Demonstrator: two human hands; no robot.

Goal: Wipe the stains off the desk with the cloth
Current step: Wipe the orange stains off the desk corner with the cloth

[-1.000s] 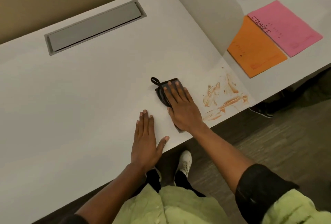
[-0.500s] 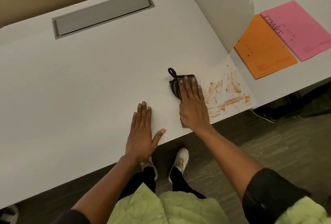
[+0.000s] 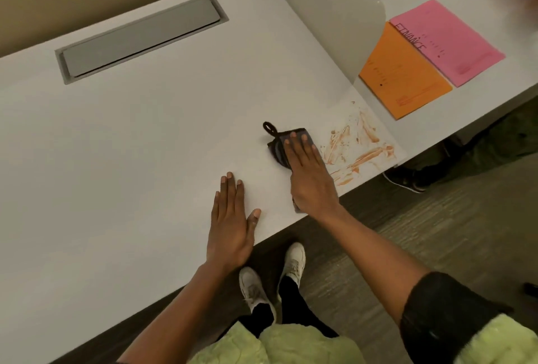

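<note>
Dark folded cloth [image 3: 279, 146] pressed flat under open right hand [image 3: 311, 177], just left of orange smeared stains [image 3: 358, 148]; left hand [image 3: 230, 224] splayed empty on white desk [image 3: 145, 136].

Smooth matt desk [image 3: 145, 136], dark fabric cloth [image 3: 278, 146], paper sheets [image 3: 445, 40]

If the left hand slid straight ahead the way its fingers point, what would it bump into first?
The left hand lies flat on the desk, fingers pointing away from the person. The desk ahead looks bare; the cloth lies off to the right. It would probably meet nothing until the far wall.
</note>
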